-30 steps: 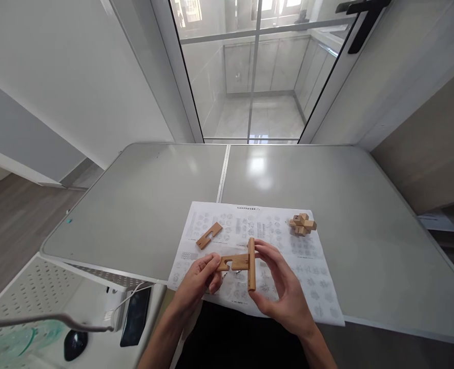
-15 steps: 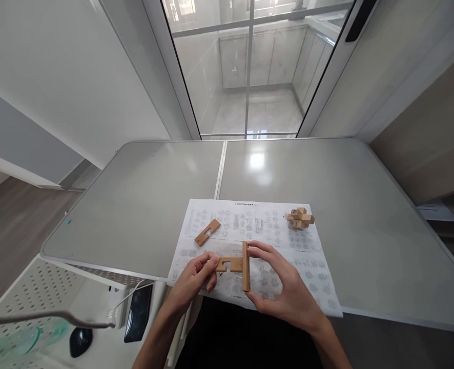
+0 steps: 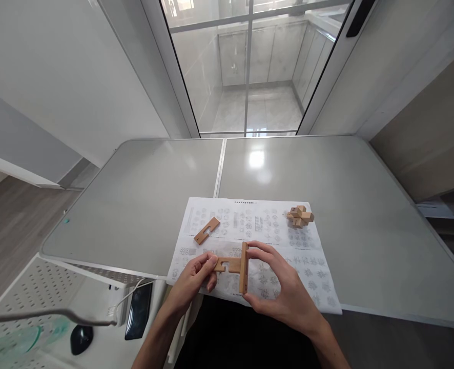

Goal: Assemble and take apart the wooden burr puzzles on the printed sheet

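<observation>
My left hand (image 3: 196, 279) pinches the left end of a flat wooden puzzle piece (image 3: 233, 264) with a notch cut in its lower edge. Its right end meets a second wooden puzzle piece (image 3: 244, 268), held upright and slightly tilted; I cannot tell how far the two fit together. My right hand (image 3: 281, 282) grips that second piece at top and bottom between fingers and thumb. Beyond my left hand a third notched wooden piece (image 3: 207, 230) lies on the printed instruction sheet (image 3: 227, 233). An assembled wooden burr puzzle (image 3: 300, 217) rests at the sheet's far right corner.
The grey folding table (image 3: 165, 189) has a seam down its middle. Below its left side stands a white perforated shelf (image 3: 23, 279), holding a black mouse (image 3: 81, 339), a dark phone-like object (image 3: 138, 311), a cable and a clear bottle. A glazed door (image 3: 250, 77) is beyond the table.
The upright piece in my right hand has tilted, its lower end shifting slightly left. My left hand keeps its pinch on the flat piece.
</observation>
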`<state>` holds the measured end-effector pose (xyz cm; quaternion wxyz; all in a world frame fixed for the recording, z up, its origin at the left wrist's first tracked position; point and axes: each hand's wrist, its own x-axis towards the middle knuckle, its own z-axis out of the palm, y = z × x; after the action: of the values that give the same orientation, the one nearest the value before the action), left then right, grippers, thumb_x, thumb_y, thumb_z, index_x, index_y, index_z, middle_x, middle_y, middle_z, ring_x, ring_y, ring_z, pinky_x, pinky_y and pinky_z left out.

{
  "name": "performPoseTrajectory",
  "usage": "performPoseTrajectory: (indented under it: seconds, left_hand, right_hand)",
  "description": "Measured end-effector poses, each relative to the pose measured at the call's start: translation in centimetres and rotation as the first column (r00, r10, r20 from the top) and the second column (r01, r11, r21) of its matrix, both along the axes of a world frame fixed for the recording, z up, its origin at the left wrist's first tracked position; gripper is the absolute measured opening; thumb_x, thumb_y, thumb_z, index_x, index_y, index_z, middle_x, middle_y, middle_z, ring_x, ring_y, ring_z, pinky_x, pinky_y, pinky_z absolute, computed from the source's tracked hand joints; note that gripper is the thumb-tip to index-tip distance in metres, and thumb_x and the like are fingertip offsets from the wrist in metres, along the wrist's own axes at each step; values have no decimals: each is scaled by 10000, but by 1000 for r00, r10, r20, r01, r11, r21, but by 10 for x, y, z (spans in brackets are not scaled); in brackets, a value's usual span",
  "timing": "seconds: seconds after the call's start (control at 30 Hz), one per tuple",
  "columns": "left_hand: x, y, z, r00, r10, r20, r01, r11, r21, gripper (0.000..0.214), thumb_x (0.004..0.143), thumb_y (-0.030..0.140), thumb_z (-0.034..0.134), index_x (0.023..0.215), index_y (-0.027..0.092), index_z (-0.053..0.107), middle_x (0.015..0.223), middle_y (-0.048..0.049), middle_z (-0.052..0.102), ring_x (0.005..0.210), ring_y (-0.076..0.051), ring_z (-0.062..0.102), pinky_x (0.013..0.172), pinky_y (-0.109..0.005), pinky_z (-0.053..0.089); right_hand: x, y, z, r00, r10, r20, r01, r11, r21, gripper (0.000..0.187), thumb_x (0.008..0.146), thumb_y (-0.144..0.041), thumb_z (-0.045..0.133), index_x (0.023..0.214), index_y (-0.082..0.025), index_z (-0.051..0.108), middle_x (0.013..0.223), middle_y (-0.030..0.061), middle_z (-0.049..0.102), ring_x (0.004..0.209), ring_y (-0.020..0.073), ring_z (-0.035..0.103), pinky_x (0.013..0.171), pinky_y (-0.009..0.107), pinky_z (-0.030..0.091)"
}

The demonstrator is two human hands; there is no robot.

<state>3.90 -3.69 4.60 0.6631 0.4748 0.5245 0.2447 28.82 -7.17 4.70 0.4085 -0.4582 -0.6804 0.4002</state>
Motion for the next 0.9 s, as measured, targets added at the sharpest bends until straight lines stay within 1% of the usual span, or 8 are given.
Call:
performPoseTrajectory:
  seconds: [0.1, 0.3, 0.43, 0.6, 0.7, 0.8, 0.9]
  left_hand:
    - [1, -1, 1, 1000, -2, 6, 2, 1000, -2, 490, 1011, 638, 530, 784, 205, 493, 528, 52, 487, 539, -116, 371, 607, -257, 322]
    - [3, -5, 6, 997, -69, 28, 70, 997, -31, 484, 1017, 635, 517, 787, 210, 487, 520, 51, 493, 544, -123, 411, 627, -257, 348]
    - [7, -5, 7, 998, -52, 25, 52, 998, -18, 476, 1018, 625, 523, 787, 210, 489, 521, 55, 479, 545, -118, 397, 627, -255, 349]
    - [13, -8, 8, 1000, -29, 10, 30, 999, -35, 476, 1002, 639, 539, 797, 210, 514, 526, 47, 500, 539, -125, 414, 626, -266, 370]
    - [15, -9, 10, 1000, -26, -4, 25, 999, -33, 482, 1003, 644, 535, 794, 210, 512, 527, 47, 499, 536, -125, 408, 627, -267, 363]
    - [16, -10, 13, 998, -56, 6, 56, 998, -26, 479, 1017, 633, 517, 792, 210, 499, 526, 50, 493, 533, -120, 399, 636, -270, 357]
    - [15, -9, 15, 994, -105, 13, 105, 994, -28, 477, 1032, 624, 490, 790, 213, 486, 524, 56, 474, 528, -117, 390, 628, -272, 343]
  right_hand:
    - [0, 0, 0, 1000, -8, -18, 8, 1000, 1, 691, 799, -188, 788, 1437, -313, 552, 1556, 97, 521, 1416, 340, 557, 1133, 496, 546]
    - [11, 3, 1, 997, 56, -55, -57, 998, -13, 711, 787, -174, 794, 1447, -316, 571, 1557, 81, 534, 1428, 329, 550, 1127, 462, 555]
    - [13, 4, 1, 997, 59, -43, -61, 998, -28, 700, 798, -183, 801, 1447, -312, 571, 1565, 89, 525, 1445, 339, 531, 1158, 496, 528]
    - [13, 4, 0, 983, 66, -169, -80, 994, -75, 662, 815, -205, 807, 1431, -300, 583, 1552, 97, 519, 1426, 335, 550, 1125, 486, 569]
    - [14, 3, -1, 982, 56, -183, -74, 993, -93, 628, 805, -230, 840, 1384, -290, 605, 1526, 101, 534, 1415, 335, 559, 1129, 488, 568]
    - [15, 3, -2, 982, 46, -182, -64, 994, -92, 592, 795, -238, 862, 1333, -283, 621, 1510, 104, 545, 1414, 337, 557, 1130, 488, 567]
    - [18, 3, -3, 978, 53, -201, -74, 993, -97, 587, 801, -214, 850, 1335, -285, 619, 1528, 103, 534, 1432, 337, 539, 1149, 500, 550]
